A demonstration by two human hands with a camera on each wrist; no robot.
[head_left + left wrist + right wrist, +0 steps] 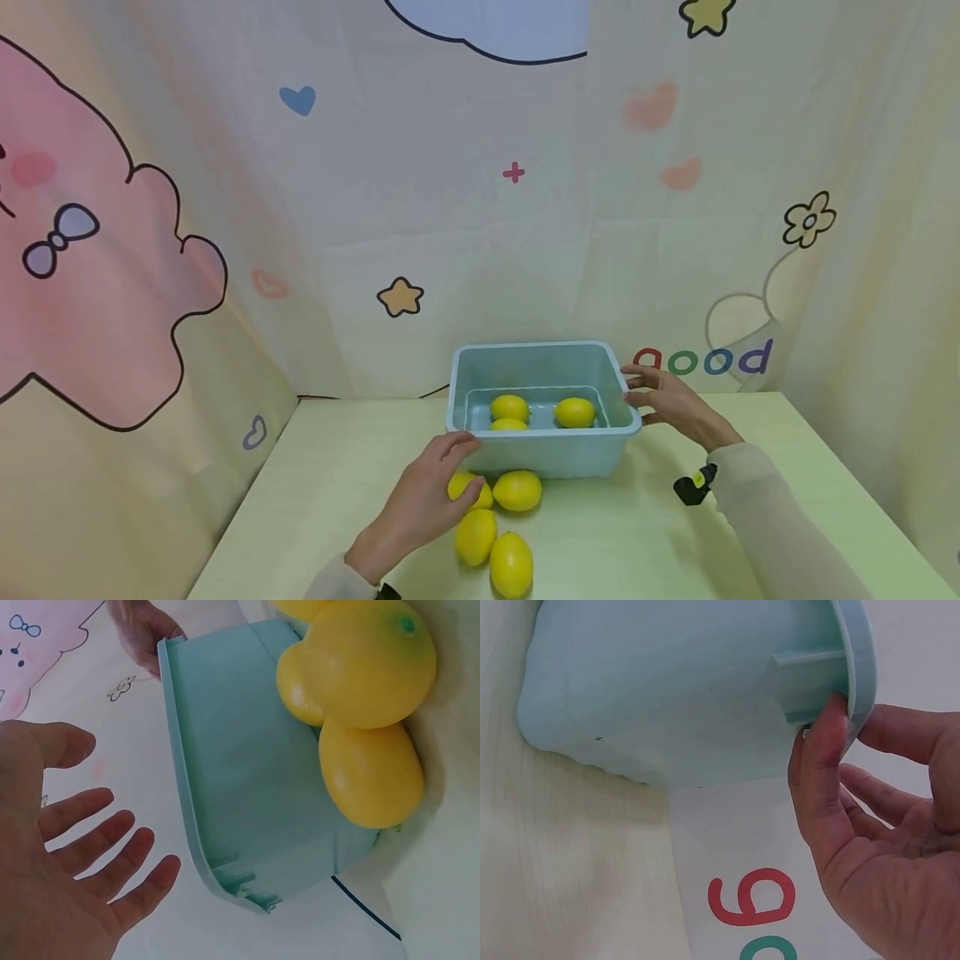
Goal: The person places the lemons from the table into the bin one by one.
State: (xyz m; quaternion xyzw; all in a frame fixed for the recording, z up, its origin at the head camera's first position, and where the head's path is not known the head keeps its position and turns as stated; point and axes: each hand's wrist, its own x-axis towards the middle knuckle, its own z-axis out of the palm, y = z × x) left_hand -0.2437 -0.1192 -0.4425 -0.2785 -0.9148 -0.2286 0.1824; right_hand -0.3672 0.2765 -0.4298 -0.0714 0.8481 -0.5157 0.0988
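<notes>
A light blue plastic bin [555,455] stands on the table with several lemons [574,412] inside. My right hand [678,408] is at the bin's right side; in the right wrist view its fingers [829,742] pinch the rim [861,660]. My left hand [423,500] hangs at the bin's front left corner, above the loose lemons. The left wrist view shows that hand [82,847] with fingers spread, apart from the bin [232,757], holding nothing. Several lemons [512,565] lie on the table in front of the bin, one partly hidden by my left hand.
The pale table [300,492] reaches back to a patterned curtain [480,250] right behind the bin. More curtain [892,292] hangs along the right side. A black device with a yellow-green spot [696,485] is at my right wrist.
</notes>
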